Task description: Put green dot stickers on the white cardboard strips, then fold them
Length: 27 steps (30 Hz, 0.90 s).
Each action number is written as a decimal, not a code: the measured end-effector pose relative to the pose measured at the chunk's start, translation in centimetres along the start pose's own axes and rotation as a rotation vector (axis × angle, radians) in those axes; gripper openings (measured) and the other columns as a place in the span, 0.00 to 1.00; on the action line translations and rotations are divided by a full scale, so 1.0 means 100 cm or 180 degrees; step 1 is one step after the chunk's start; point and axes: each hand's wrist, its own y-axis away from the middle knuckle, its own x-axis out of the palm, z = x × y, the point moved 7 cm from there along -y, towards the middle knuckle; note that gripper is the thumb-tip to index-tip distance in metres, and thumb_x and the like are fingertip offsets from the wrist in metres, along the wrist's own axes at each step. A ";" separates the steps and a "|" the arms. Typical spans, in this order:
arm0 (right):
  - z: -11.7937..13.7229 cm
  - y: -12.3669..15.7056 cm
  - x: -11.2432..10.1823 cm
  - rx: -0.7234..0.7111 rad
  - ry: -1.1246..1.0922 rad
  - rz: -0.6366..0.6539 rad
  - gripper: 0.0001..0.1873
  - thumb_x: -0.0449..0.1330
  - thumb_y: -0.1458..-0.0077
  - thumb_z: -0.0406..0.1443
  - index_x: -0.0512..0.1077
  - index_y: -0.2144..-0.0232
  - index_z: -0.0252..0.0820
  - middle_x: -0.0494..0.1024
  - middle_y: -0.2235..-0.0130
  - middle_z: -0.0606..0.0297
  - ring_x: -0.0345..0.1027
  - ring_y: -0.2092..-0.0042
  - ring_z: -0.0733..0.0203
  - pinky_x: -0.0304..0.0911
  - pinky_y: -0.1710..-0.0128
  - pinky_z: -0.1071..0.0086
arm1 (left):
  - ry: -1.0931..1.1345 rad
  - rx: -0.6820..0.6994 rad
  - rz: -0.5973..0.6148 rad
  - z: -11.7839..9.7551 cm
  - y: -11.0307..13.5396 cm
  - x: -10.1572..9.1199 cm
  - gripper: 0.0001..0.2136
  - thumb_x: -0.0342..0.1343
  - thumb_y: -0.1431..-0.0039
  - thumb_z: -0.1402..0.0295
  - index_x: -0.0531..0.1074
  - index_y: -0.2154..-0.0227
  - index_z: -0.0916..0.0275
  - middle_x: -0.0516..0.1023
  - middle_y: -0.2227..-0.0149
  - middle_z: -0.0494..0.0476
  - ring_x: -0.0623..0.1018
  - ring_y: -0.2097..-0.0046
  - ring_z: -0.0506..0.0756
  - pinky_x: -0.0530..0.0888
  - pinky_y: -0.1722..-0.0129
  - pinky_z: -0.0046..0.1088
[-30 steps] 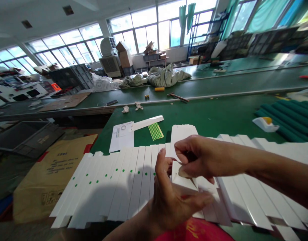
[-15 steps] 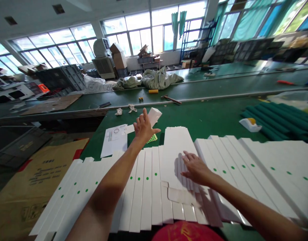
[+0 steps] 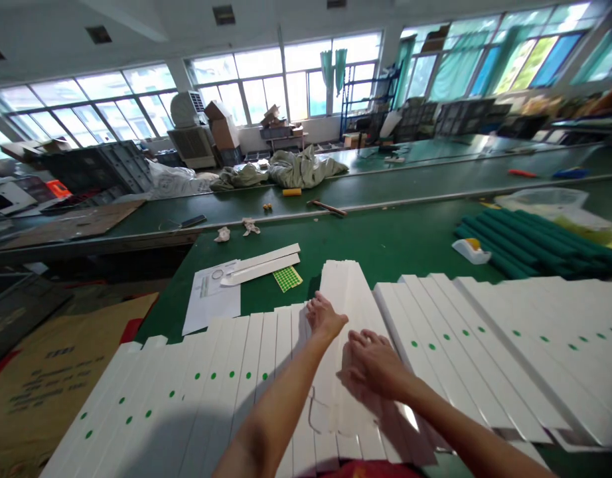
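Observation:
My left hand lies at the left edge of a raised stack of long white cartons, its thumb stretched out and its fingers slightly bent. Close beside it, my right hand rests over the same stack with fingers apart and a little curled. Neither hand clearly grips a carton. A sheet of green dot stickers lies beyond my left hand. Behind it are loose narrow white cartons, partly over a printed paper.
Rows of white cartons with green dots flank the stack on the left and right. Farther back are a tape dispenser, dark green rolls, crumpled paper and a hammer-like tool.
My left hand has moved right and nearer, away from the narrow white carton, which now lies flat by the stickers. My right hand stays over the stack. The view has shifted.

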 end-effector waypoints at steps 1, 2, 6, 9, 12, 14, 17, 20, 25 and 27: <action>-0.006 -0.003 -0.012 0.0082 -0.0229 -0.0207 0.29 0.59 0.47 0.46 0.70 0.49 0.32 0.70 0.43 0.41 0.61 0.42 0.35 0.56 0.45 0.46 | 0.0141 0.0083 -0.0019 0.001 0.002 -0.009 0.46 0.63 0.58 0.62 0.49 0.38 0.77 0.68 0.44 0.77 0.67 0.41 0.68 0.65 0.47 0.38; -0.013 -0.006 -0.026 0.0204 -0.0488 -0.0464 0.28 0.58 0.45 0.47 0.70 0.50 0.31 0.72 0.47 0.42 0.64 0.45 0.38 0.58 0.47 0.49 | 0.0300 0.0196 -0.0024 0.002 0.005 -0.017 0.47 0.64 0.58 0.62 0.49 0.37 0.77 0.69 0.45 0.76 0.68 0.42 0.67 0.66 0.47 0.36; -0.038 -0.011 -0.063 0.0779 -0.1871 -0.1167 0.35 0.58 0.47 0.53 0.67 0.50 0.27 0.76 0.57 0.46 0.71 0.56 0.46 0.65 0.56 0.57 | 0.0896 0.0566 0.0220 0.004 0.028 -0.037 0.48 0.65 0.58 0.61 0.48 0.36 0.72 0.77 0.52 0.69 0.76 0.51 0.62 0.70 0.55 0.31; -0.038 -0.010 -0.077 0.0837 -0.3129 -0.1405 0.34 0.62 0.50 0.53 0.67 0.53 0.29 0.77 0.62 0.53 0.72 0.60 0.50 0.66 0.60 0.61 | 0.1291 0.0854 0.0411 -0.004 0.053 -0.049 0.48 0.63 0.57 0.64 0.46 0.34 0.67 0.78 0.52 0.64 0.78 0.55 0.60 0.72 0.58 0.30; -0.020 -0.010 -0.090 0.0321 -0.4526 -0.1389 0.29 0.65 0.50 0.50 0.69 0.55 0.33 0.78 0.60 0.54 0.73 0.58 0.51 0.67 0.58 0.62 | 0.1520 0.1114 0.0632 -0.018 0.078 -0.060 0.49 0.64 0.59 0.67 0.47 0.34 0.64 0.74 0.47 0.64 0.77 0.53 0.60 0.73 0.56 0.32; -0.009 -0.009 -0.097 0.0142 -0.5306 -0.1418 0.26 0.66 0.50 0.47 0.70 0.57 0.34 0.78 0.61 0.56 0.73 0.58 0.52 0.67 0.57 0.63 | 0.1603 0.1198 0.0763 -0.026 0.090 -0.066 0.49 0.64 0.60 0.68 0.48 0.34 0.64 0.71 0.44 0.65 0.75 0.51 0.61 0.72 0.53 0.34; -0.004 -0.008 -0.103 0.0403 -0.5957 -0.1827 0.26 0.72 0.58 0.41 0.71 0.58 0.36 0.79 0.65 0.60 0.75 0.62 0.55 0.69 0.58 0.63 | 0.1676 0.1215 0.0725 -0.031 0.099 -0.074 0.49 0.65 0.60 0.67 0.48 0.34 0.67 0.70 0.43 0.67 0.72 0.46 0.63 0.70 0.47 0.37; 0.000 -0.007 -0.108 0.0529 -0.6157 -0.2228 0.27 0.75 0.63 0.39 0.72 0.61 0.36 0.80 0.69 0.63 0.75 0.68 0.57 0.71 0.63 0.63 | 0.1666 0.1240 0.0531 -0.032 0.100 -0.077 0.50 0.65 0.62 0.69 0.48 0.34 0.69 0.69 0.42 0.68 0.70 0.43 0.64 0.68 0.44 0.39; 0.005 -0.010 -0.117 0.0375 -0.6056 -0.2483 0.25 0.75 0.65 0.40 0.73 0.64 0.35 0.79 0.72 0.63 0.73 0.71 0.59 0.70 0.69 0.65 | 0.1777 0.1405 0.0271 -0.032 0.097 -0.078 0.49 0.66 0.62 0.69 0.50 0.35 0.66 0.68 0.42 0.67 0.70 0.43 0.65 0.68 0.43 0.41; 0.006 -0.013 -0.120 0.0423 -0.5965 -0.2476 0.23 0.75 0.63 0.42 0.72 0.67 0.35 0.78 0.74 0.63 0.72 0.74 0.60 0.69 0.73 0.67 | 0.1852 0.1439 0.0220 -0.031 0.097 -0.080 0.49 0.66 0.61 0.70 0.49 0.34 0.64 0.69 0.43 0.66 0.71 0.44 0.64 0.69 0.45 0.41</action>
